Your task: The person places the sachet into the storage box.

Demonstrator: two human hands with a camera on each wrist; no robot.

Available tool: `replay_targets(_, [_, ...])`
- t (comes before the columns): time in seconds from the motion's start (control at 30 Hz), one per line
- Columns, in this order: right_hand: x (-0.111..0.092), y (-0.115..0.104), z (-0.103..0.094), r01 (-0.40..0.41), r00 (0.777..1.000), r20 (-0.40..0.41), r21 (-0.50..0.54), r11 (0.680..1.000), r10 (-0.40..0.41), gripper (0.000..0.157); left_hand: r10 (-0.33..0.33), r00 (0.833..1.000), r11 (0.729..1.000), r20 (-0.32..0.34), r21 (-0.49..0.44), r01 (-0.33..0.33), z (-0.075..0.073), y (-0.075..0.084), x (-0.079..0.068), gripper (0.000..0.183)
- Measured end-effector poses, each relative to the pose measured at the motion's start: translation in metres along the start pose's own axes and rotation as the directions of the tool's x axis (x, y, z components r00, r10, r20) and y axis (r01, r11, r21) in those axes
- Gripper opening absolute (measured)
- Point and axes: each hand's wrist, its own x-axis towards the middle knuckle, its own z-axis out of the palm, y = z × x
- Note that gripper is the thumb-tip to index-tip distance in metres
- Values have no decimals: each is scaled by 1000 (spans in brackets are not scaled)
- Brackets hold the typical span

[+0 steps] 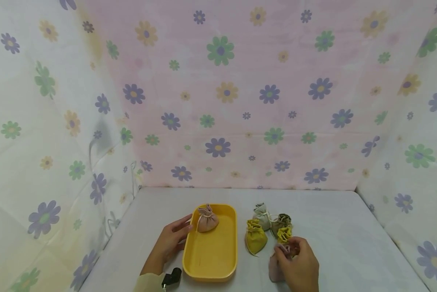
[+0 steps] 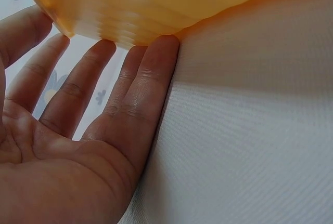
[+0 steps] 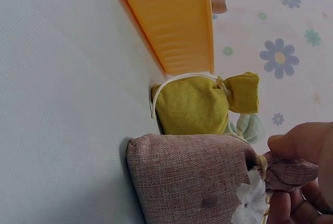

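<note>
**Reporter:** Who holds what, from the left?

**Photographer:** A person's left hand rests fairly straight fingers against the wall of a yellow, rounded-rectangular tray, apparently plastic; that grip clasps nothing. The tray looks light, stiff and slightly slippery, best taken by opposite walls. At its far end sits a pale pink cloth drawstring pouch, likely soft.

**Reporter:** And right of it?

**Photographer:** On the white worktop, a mustard-yellow cloth pouch stands before a light grey cloth pouch. Nearer the front is a mauve woven-cloth pouch bearing a white petalled flower. Beyond it are a brown cloth pouch and a yellow gathered cloth top. The right hand pinches the mauve pouch's neck, thumb and fingers drawn together.

**Reporter:** How does that one handle?

**Photographer:** Probably light, yielding, hardly slippery. The tied neck is the sensible hold; the flower looks fragile.

**Reporter:** The count?

**Photographer:** One tray, one pouch inside; outside, one mustard, one grey, one mauve, one brown, plus one yellow top, its body hidden.
</note>
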Motion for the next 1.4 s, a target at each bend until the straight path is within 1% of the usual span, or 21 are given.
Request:
replay_targets(0.17, [-1, -1, 0, 22, 1000, -23, 10, 1000, -22, 48, -7, 1000, 1000, -3, 5, 7, 1, 0, 0, 70])
replay_targets(0.43, [-3, -5, -3, 81, 995, -58, 42, 996, -78, 45, 24, 1000, 1000, 1, 13, -24, 0, 1, 0, 66])
replay_targets(0.63, [-5, -5, -4, 118, 991, -76, 43, 992, -114, 44, 26, 1000, 1000, 4, 5, -26, 0, 0, -1, 65])
replay_targets(0.83, [-6, -12, -4, 124, 990, -77, 69, 990, -119, 45, 20, 1000, 1000, 2, -1, -20, 0, -1, 0, 65])
replay_targets(0.97, [-8, -18, -6, 144, 988, -72, 83, 986, -138, 44, 17, 1000, 1000, -2, -1, -17, -1, -1, 0, 66])
replay_targets(1.2, [-11, -26, -7, 182, 980, -101, 99, 978, -172, 42, 12, 1000, 1000, 4, -8, -12, -1, -2, -1, 68])
replay_targets(1.4, [-11, -31, -8, 237, 971, -84, 154, 959, -226, 42, 13, 1000, 1000, 0, 3, -13, 0, -2, -1, 68])
